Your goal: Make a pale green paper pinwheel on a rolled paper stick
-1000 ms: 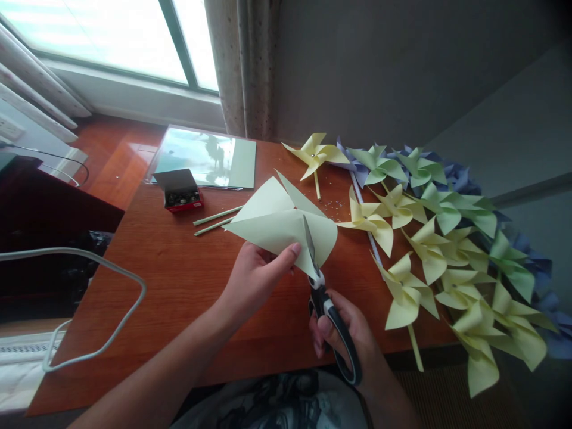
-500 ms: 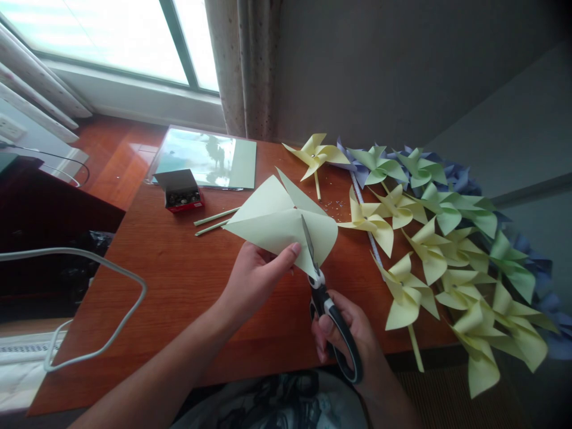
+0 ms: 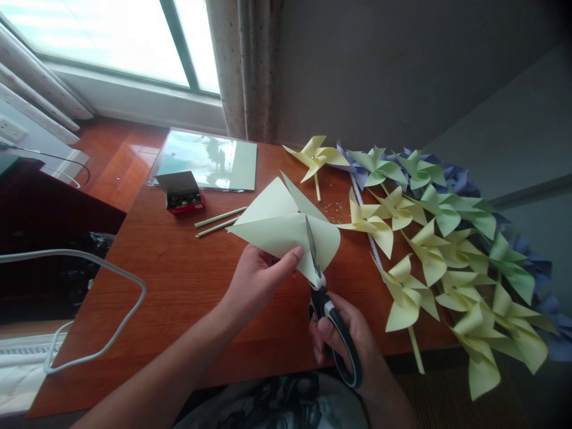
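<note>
Head view: left hand pinches the pale green folded paper at its near edge, thumb on top, fingers clamped underneath, paper held just above the wooden table. Right hand grips black-handled scissors, fingers closed through the loops; blade lies across the paper, tip near its centre. 2 green sticks lie left of the paper. Finished pinwheels spread along the table's right side. Small red box sits far left.

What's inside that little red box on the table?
The little red box stands with its dark lid up. Inside lie small dark, shiny bits, too tiny to name. What lies beneath them is hidden.
</note>
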A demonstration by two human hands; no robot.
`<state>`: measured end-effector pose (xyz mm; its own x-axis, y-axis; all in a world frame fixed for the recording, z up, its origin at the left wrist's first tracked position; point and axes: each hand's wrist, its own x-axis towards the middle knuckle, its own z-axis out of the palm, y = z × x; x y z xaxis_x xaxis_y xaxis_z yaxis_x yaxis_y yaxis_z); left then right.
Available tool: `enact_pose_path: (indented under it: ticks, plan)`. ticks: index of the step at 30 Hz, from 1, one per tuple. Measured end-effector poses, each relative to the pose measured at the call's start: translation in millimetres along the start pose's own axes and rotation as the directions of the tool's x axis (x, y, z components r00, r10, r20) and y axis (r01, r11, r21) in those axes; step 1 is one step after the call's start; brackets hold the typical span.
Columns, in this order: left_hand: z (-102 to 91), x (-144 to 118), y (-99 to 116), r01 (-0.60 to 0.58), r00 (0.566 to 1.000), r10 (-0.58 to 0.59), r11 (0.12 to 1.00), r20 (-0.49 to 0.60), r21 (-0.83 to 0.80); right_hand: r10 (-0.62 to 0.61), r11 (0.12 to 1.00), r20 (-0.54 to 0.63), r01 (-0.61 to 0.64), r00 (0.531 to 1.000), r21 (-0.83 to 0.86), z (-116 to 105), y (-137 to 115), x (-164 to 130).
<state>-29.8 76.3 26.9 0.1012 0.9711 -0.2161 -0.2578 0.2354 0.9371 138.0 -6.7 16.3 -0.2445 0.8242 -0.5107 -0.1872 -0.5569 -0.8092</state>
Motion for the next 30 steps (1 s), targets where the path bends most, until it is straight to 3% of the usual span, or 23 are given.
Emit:
enact_pose_path:
  ticks: [15, 25, 30]
  plan:
    - [1.2, -0.7, 2.4, -0.005, 1.000, 0.006, 0.999, 0.010, -0.036, 0.003, 1.000, -0.011, -0.003, 1.000, -0.013, 1.0, -1.1, 0.8]
    - [-4.0, 1.0, 0.1, -0.038, 0.997, 0.034, 0.998, -0.066, -0.055, 0.022, 0.999, 0.060, -0.020, 0.998, -0.036, -4.6, 3.0, -0.9]
    - [-12.1, 5.8, 3.9, -0.058, 0.991, 0.034, 0.981, -0.131, -0.185, 0.095, 0.994, 0.078, -0.089, 0.992, -0.070, -14.6, 6.2, -4.5]
